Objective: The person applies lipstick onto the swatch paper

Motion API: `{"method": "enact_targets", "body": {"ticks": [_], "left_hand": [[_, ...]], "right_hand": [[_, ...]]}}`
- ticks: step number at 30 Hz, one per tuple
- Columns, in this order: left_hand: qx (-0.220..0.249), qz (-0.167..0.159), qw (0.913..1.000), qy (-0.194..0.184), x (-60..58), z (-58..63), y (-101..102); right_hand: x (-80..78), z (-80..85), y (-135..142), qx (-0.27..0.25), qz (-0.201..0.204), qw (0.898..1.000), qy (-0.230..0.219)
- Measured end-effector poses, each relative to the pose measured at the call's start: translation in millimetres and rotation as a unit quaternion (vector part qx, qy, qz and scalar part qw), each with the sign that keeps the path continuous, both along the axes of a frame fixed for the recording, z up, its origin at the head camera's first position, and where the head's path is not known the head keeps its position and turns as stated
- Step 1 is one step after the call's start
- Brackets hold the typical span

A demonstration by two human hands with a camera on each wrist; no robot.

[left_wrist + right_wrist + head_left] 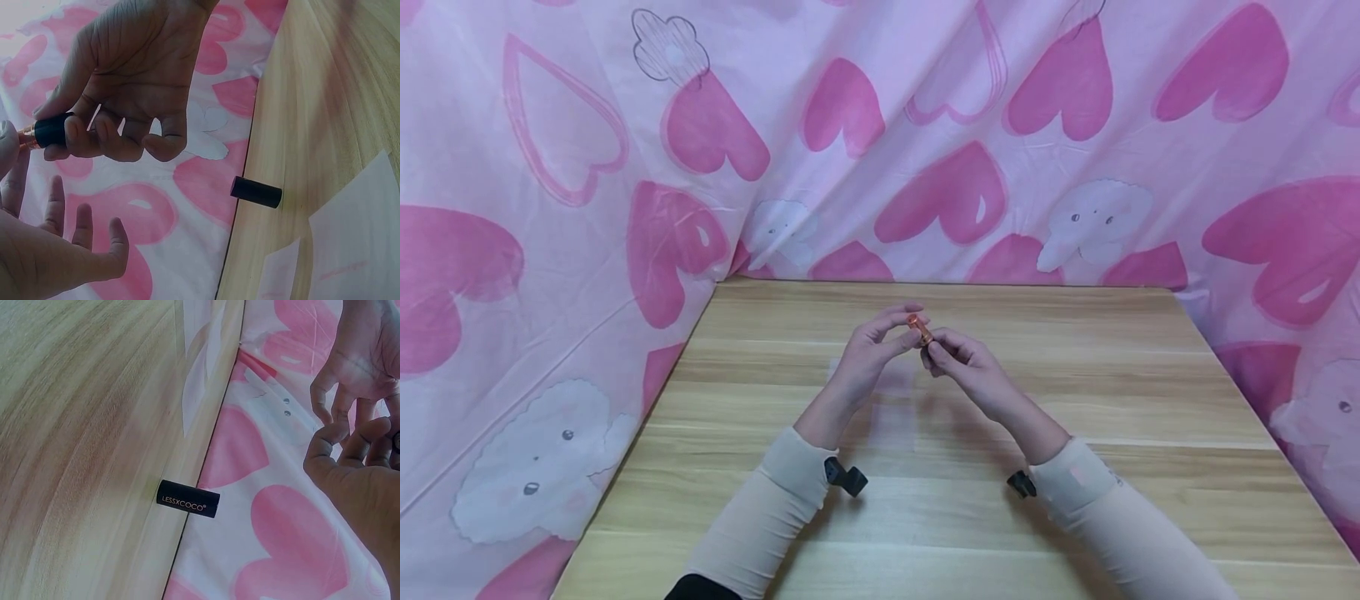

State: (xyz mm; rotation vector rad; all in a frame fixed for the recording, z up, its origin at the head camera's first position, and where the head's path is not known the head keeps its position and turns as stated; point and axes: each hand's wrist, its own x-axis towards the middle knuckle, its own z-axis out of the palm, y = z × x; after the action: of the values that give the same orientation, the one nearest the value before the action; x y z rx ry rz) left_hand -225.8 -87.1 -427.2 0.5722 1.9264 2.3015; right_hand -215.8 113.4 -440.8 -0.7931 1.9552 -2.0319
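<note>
Orange-and-black small lipstick tube [919, 328] sits mid-frame above the light wooden table [1075, 392], pinched betw. both hands. Left hand [871, 350] curls fingers round one end; right hand [966, 367] grips the other w/ curled fingers. Black cylindrical cap [256, 192] lies at the table's edge, against pink heart-print cloth [625, 167].

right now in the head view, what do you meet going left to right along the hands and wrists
left sleeve → left wrist camera mount → left hand → small orange-and-black tube pinched by both hands' fingers → right hand → right wrist camera mount → right sleeve
</note>
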Motion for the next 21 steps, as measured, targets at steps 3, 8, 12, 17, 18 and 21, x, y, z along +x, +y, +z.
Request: {"method": "enact_targets", "body": {"ticks": [3,8,12,17,18,21], "left_hand": [[-0.002,0.005,1.0,0.003,0.2,-0.7,0.1],[-0.012,0.017,0.9997,0.008,-0.8,-1.8,0.9],[-0.018,0.025,0.9995,0.009,-1.8,-2.9,1.4],[-0.009,0.031,0.9995,0.004,-3.3,-5.2,2.1],[-0.008,0.032,0.9994,0.004,-3.3,-5.6,2.2],[-0.01,0.039,0.9992,0.006,-3.0,-5.8,2.8]], "right_hand": [[0.2,-0.7,-0.2,0.005,-0.008,1.0,0.008],[0.8,-0.4,-1.8,0.006,-0.03,0.999,0.011],[1.0,-0.5,-3.5,0.009,-0.047,0.999,0.018],[1.8,0.0,-5.9,0.033,-0.078,0.996,0.032],[2.1,0.2,-6.4,0.038,-0.085,0.995,0.033],[3.3,0.6,-8.1,0.052,-0.104,0.992,0.039]]}}
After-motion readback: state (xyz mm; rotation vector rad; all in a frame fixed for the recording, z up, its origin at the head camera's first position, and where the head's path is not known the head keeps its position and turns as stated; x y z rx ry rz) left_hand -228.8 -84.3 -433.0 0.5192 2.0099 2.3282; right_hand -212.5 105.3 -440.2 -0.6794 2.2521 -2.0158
